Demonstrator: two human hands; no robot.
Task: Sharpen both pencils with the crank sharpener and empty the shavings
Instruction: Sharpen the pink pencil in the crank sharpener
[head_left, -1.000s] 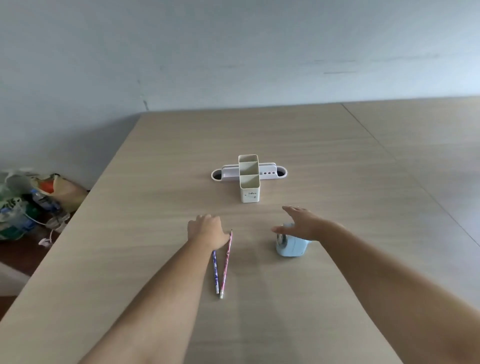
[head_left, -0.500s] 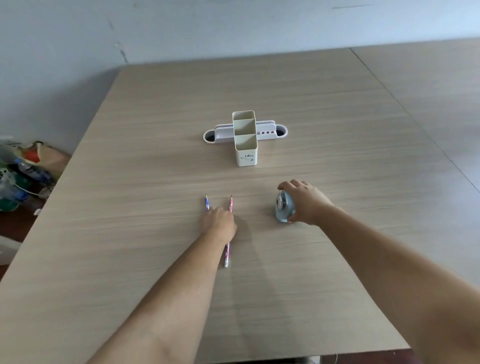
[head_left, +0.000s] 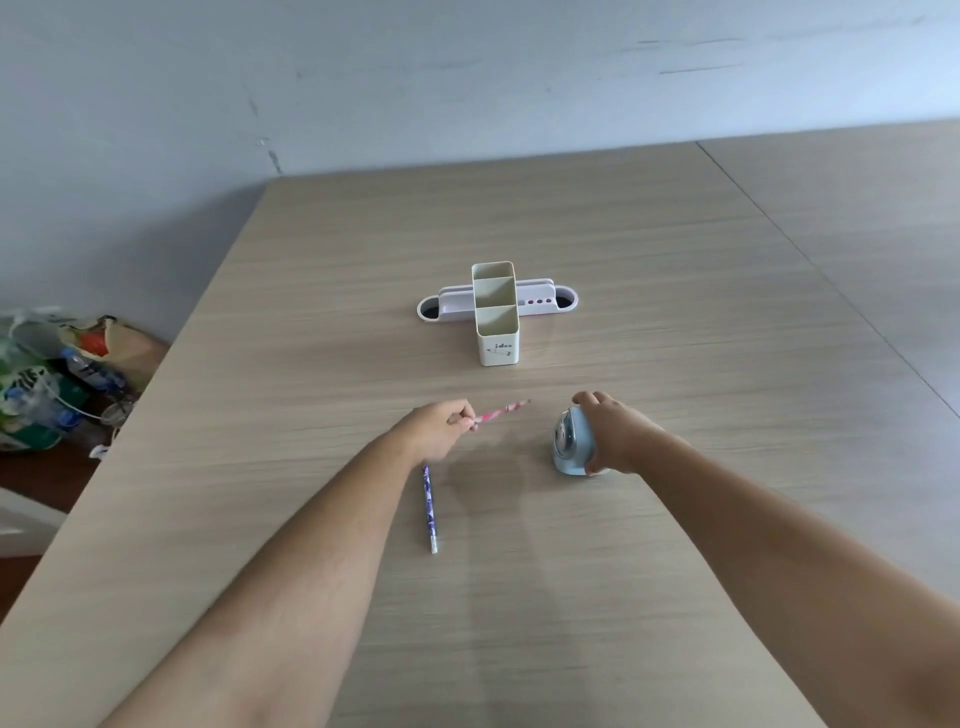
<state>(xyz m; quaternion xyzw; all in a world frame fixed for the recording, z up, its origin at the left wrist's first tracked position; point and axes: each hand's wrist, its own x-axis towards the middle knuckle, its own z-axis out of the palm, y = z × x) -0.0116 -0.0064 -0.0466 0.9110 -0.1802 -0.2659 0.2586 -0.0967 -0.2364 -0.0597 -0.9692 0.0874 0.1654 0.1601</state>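
My left hand (head_left: 439, 428) pinches a pink patterned pencil (head_left: 501, 411), lifted off the table with its tip pointing right toward the sharpener. A purple patterned pencil (head_left: 429, 506) lies flat on the wooden table (head_left: 675, 322), partly hidden under my left wrist, its eraser end toward me. My right hand (head_left: 618, 434) wraps around the right side and top of a small light-blue crank sharpener (head_left: 569, 441) standing on the table. The crank is hidden by my hand.
A cream pencil holder (head_left: 496, 322) with several compartments stands beyond my hands, with a white oblong organiser (head_left: 540, 299) behind it. Off the table's left edge, bags and bottles (head_left: 47, 379) lie on the floor. A wall rises behind the table.
My left hand has picked the pink pencil off the table and turned it toward the sharpener. The purple pencil stays lying there. My right hand keeps its hold on the sharpener.
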